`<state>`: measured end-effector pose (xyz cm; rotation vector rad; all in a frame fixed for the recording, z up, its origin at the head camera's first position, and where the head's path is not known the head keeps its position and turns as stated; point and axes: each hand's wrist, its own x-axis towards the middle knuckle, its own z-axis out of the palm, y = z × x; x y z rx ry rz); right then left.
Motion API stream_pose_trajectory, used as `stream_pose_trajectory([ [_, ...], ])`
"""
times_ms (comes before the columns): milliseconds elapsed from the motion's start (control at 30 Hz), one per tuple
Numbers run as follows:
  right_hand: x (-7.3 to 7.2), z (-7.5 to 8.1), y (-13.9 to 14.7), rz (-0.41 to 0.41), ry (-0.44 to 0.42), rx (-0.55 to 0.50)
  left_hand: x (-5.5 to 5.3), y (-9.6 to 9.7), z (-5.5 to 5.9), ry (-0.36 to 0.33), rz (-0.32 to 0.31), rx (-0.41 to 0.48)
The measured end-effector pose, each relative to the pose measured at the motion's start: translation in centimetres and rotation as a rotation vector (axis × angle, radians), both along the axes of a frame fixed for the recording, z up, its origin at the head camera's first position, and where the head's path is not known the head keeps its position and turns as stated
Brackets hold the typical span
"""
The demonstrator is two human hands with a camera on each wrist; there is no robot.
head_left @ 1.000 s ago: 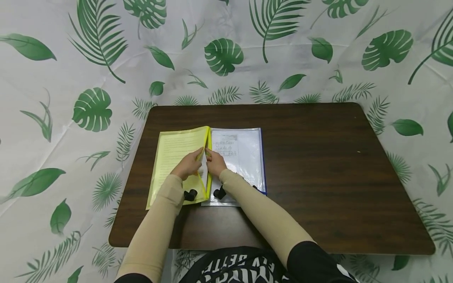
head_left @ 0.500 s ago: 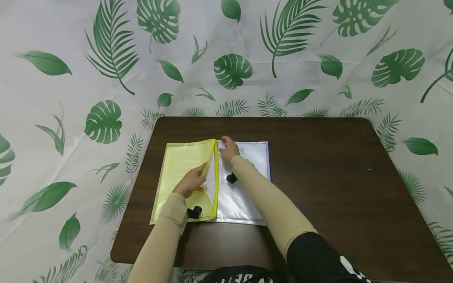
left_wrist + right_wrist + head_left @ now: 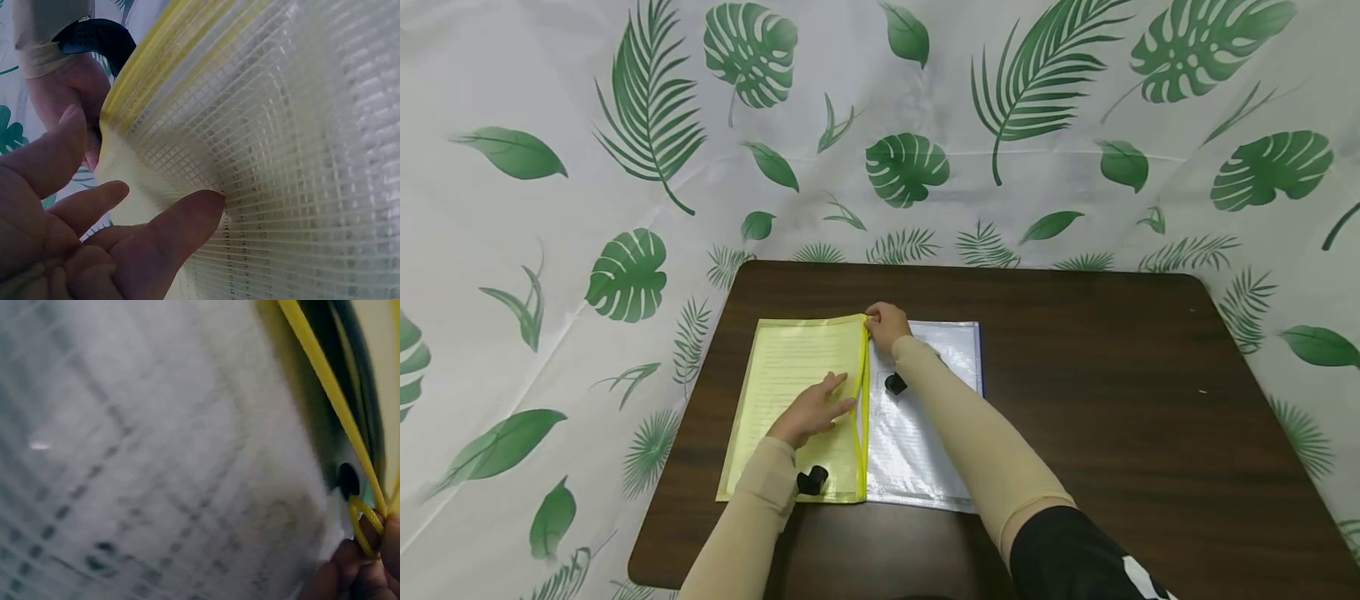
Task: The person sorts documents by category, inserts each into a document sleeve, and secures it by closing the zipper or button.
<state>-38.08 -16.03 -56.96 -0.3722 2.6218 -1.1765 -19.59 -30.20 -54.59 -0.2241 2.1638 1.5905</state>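
A yellow mesh zipper pouch (image 3: 805, 350) with a lined sheet inside lies flat at the left of the table. Its yellow zipper edge (image 3: 864, 442) runs along the right side, with a narrow gap partway down. At the far corner of that edge, my right hand (image 3: 889, 323) pinches a yellow cord loop (image 3: 357, 534), seen in the right wrist view. My left hand (image 3: 815, 412) is over the pouch, fingers spread, fingertips (image 3: 209, 203) right at the mesh near the zipper. A clear mesh pouch (image 3: 917, 450) with a blue edge lies beside it, partly hidden by my right forearm.
The dark brown wooden table (image 3: 1097, 417) extends to the right. Behind it hangs a white cloth (image 3: 820, 208) printed with green leaves. Black wrist cameras (image 3: 812, 481) are on both of my wrists.
My right hand has left the middle of the zipper edge for its far corner. My left hand has let go of the pouch's opening and spread its fingers. The opening is narrower.
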Motion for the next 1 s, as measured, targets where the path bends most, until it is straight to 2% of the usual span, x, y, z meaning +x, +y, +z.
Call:
stream_pose_trajectory([
  [100,0.1,1.1,-0.2,0.012,-0.088,-0.017,-0.1,0.0,0.4,0.003,-0.029,-0.063],
  [167,0.0,1.6,0.0,0.025,-0.16,-0.095,-0.3,0.4,0.5,-0.008,-0.057,-0.132],
  [233,-0.1,1.8,0.4,0.039,-0.22,-0.179,-0.7,1.1,0.8,-0.008,-0.115,-0.258],
  [333,-0.2,1.8,0.9,0.07,-0.308,-0.296,-1.6,2.3,1.4,-0.004,-0.232,-0.501],
  [400,-0.2,1.9,1.0,0.074,-0.338,-0.328,-2.5,2.7,2.1,0.009,-0.297,-0.644],
  [467,-0.2,1.7,0.8,0.074,-0.361,-0.362,-3.7,2.5,2.8,0.043,-0.296,-0.729],
  [533,-0.3,1.6,0.7,0.067,-0.364,-0.409,-5.4,1.8,3.4,0.122,-0.246,-0.777],
  [633,-0.2,1.4,0.6,0.06,-0.351,-0.433,-8.5,0.3,3.4,0.31,-0.176,-0.781],
  [700,0.0,1.1,0.6,0.06,-0.334,-0.429,-10.5,-0.6,3.1,0.412,-0.189,-0.752],
  [733,0.1,1.0,0.6,0.059,-0.327,-0.425,-11.4,-0.9,2.9,0.437,-0.207,-0.731],
  [800,0.1,1.1,0.8,0.057,-0.313,-0.423,-13.3,-1.2,2.7,0.437,-0.251,-0.672],
  [867,0.2,1.1,0.9,0.051,-0.316,-0.442,-14.7,-1.3,2.5,0.397,-0.283,-0.64],
  [1000,0.5,1.3,1.0,0.064,-0.31,-0.433,-16.2,-1.5,1.8,0.315,-0.339,-0.609],
])
